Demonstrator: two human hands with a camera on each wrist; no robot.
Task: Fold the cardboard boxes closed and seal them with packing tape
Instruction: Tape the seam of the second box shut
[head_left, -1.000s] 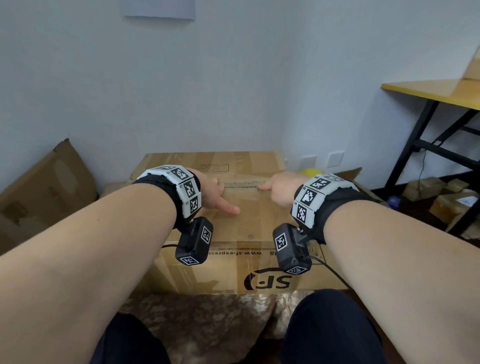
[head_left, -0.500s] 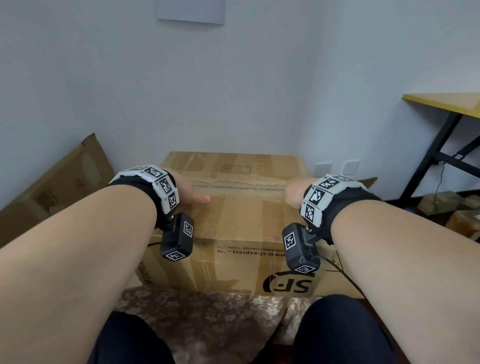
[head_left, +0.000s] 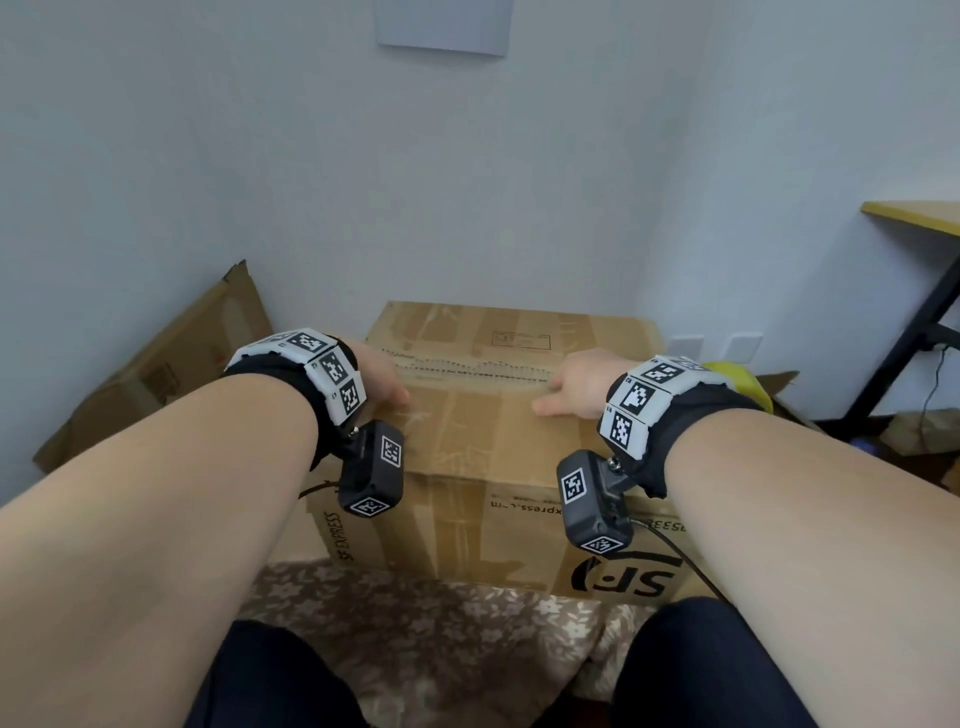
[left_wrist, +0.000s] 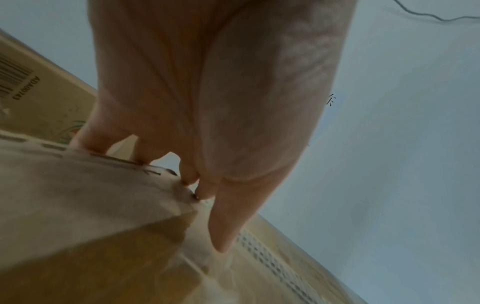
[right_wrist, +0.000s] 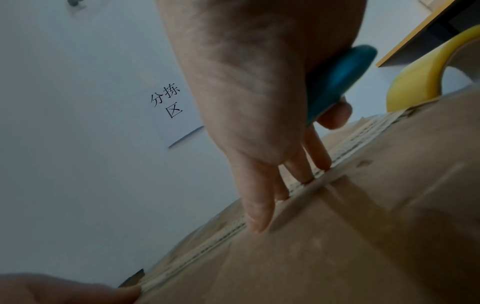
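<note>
Cardboard, brown and creased, fills the middle of the head view: a closed box (head_left: 498, 447) printed with a courier logo stands just in front of the person's knees, on a floral-patterned cushion (head_left: 415, 639). Both hands rest on its top, well apart, one near each end of the seam (head_left: 467, 368) where the two top flaps meet. The left hand (head_left: 382, 376) lies at the left end with fingers fairly straight; the left wrist view shows its fingertips (left_wrist: 191, 179) pressed onto the flap edge and the thumb stretched out along the cardboard, gripping nothing. The right hand (head_left: 574, 382) sits at the right end, its longer fingers (right_wrist: 318, 152) extended and touching the seam line. In the right wrist view a blue object (right_wrist: 335, 80) is tucked against its palm under a curled finger; what the object is cannot be told. A yellow roll of packing tape (right_wrist: 415, 70) stands just beyond that hand, at the box's far right edge. Glossy old tape strips run across the flaps and down the front face. What the box holds cannot be seen. A flattened carton (head_left: 171, 364) leans against the wall on the left. At far right a yellow-topped worktop (head_left: 914, 215) stands on black legs.
</note>
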